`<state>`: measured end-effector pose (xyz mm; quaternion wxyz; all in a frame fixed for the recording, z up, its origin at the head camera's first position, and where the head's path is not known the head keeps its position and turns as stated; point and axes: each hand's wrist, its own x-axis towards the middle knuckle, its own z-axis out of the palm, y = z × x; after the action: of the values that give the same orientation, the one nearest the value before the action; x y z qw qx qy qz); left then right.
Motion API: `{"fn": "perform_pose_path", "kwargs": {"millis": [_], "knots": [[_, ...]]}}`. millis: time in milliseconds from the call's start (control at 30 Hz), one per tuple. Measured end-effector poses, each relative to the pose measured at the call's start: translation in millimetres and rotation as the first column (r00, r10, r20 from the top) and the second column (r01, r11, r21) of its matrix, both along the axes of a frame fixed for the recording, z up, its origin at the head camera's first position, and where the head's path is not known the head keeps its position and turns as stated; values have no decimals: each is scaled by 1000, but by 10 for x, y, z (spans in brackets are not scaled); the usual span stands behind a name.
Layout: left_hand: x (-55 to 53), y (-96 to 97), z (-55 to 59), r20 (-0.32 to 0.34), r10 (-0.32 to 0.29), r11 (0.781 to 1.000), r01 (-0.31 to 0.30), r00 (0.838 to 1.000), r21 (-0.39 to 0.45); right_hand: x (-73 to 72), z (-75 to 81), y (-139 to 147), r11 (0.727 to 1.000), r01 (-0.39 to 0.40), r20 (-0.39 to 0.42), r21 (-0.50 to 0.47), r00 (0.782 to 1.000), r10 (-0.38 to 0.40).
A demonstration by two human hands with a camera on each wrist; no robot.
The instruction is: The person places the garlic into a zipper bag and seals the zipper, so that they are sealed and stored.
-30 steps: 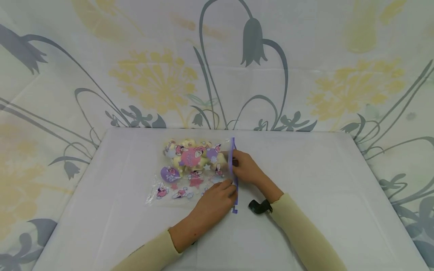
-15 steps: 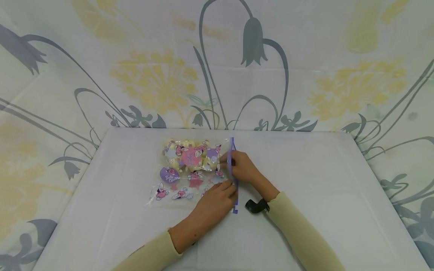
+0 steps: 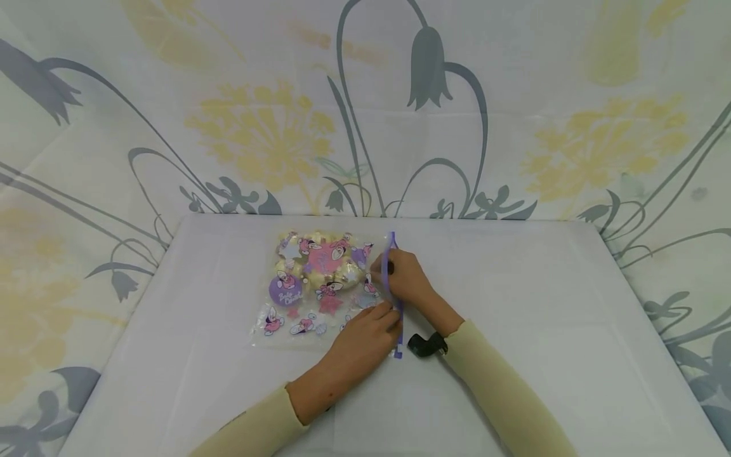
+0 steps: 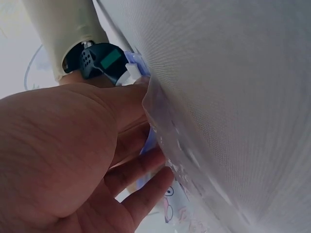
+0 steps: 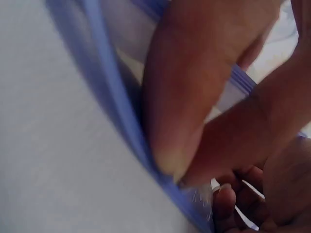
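Note:
A clear zip bag (image 3: pixel 311 324) printed with pink and purple cartoon figures lies flat on the table, its purple zip strip (image 3: pixel 400 330) on the right side. Several pale gold, rounded shiny pieces (image 3: pixel 348 274) are inside, gathered in its far half. My left hand (image 3: pixel 365 339) pinches the bag's near edge by the zip, thumb on one side and fingers on the other in the left wrist view (image 4: pixel 131 150). My right hand (image 3: pixel 404 274) reaches through the bag's mouth, fingers past the strip toward the pieces. The right wrist view shows thumb and finger (image 5: pixel 180 121) between the two purple strips.
The white table (image 3: pixel 514 285) stretches to both sides of the bag. A flower-patterned cloth (image 3: pixel 365 114) rises at its back and sides. A black wrist camera (image 3: pixel 427 344) sits on the right wrist, just right of the zip's near end.
My right hand has slid slightly left, deeper into the bag's mouth. The gold pieces have shifted left a little, and the plastic above them has bulged. My left hand has stayed in place.

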<state>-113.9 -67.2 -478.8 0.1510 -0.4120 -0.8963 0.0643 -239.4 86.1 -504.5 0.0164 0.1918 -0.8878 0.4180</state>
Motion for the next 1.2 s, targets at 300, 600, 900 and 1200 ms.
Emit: {"fn": "perform_pose_path", "kwargs": {"millis": [300,600,900,1200], "knots": [[-11,-9,13,16,-9,999,8,1000,38,-3,-24,230,990,-89,48,-110,994,95],[-22,-5,2,16,-2,999,1,1000,36,152,-1,377,977,-99,9,-188,995,103],[-22,-4,-16,12,-12,999,11,1000,41,329,3,513,969,-115,48,-219,991,128],[9,-8,-7,77,16,999,-18,997,32,538,38,592,971,-105,61,-217,991,121]]}}
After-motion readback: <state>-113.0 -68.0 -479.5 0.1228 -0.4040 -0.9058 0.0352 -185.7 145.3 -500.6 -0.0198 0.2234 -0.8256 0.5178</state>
